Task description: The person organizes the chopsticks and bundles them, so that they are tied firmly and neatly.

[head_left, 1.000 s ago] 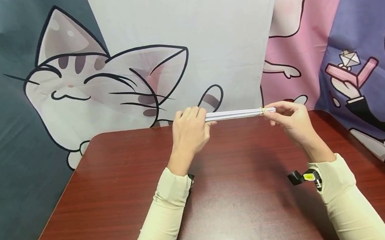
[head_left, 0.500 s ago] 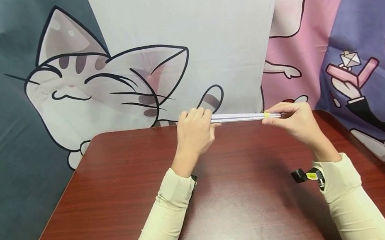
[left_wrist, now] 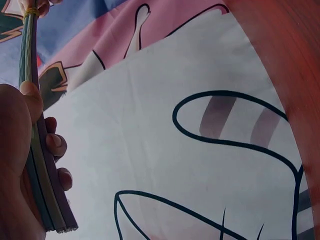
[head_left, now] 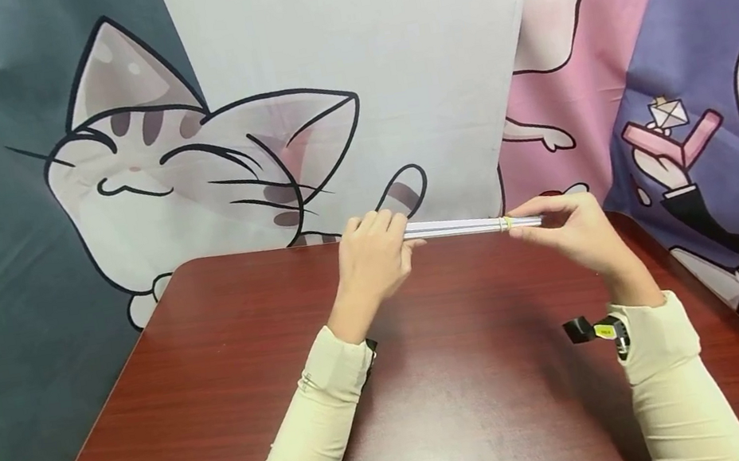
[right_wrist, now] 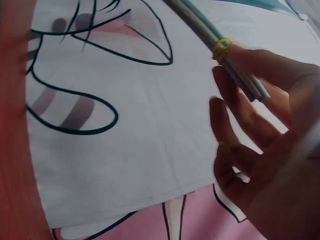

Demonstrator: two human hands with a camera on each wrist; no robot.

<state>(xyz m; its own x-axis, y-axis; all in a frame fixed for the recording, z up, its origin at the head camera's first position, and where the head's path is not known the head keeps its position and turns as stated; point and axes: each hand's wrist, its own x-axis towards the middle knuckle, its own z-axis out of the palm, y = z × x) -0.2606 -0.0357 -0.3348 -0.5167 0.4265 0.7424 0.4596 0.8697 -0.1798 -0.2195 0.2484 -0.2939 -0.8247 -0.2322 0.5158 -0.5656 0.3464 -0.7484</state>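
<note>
A bundle of slim silvery-white chopsticks (head_left: 452,228) is held level above the far edge of the table. My left hand (head_left: 374,258) grips its left part, fingers wrapped over it; in the left wrist view the square ends of the chopsticks (left_wrist: 52,200) stick out below that hand. A yellow rubber band (right_wrist: 222,47) is wound round the bundle near its right end. My right hand (head_left: 576,230) pinches the bundle at the band between thumb and fingers, and the short tips poke out past it. The other right fingers are bent below the bundle in the right wrist view.
The reddish-brown wooden table (head_left: 428,415) lies beneath both forearms. Behind it hangs a cloth backdrop (head_left: 382,35) with a cartoon cat and other figures. A small black camera mount (head_left: 592,330) is strapped at the right wrist.
Both hands have shifted slightly right with the chopsticks, mostly in the earlier half second. The right fingers have moved a little around the rubber band; the left grip looks the same.
</note>
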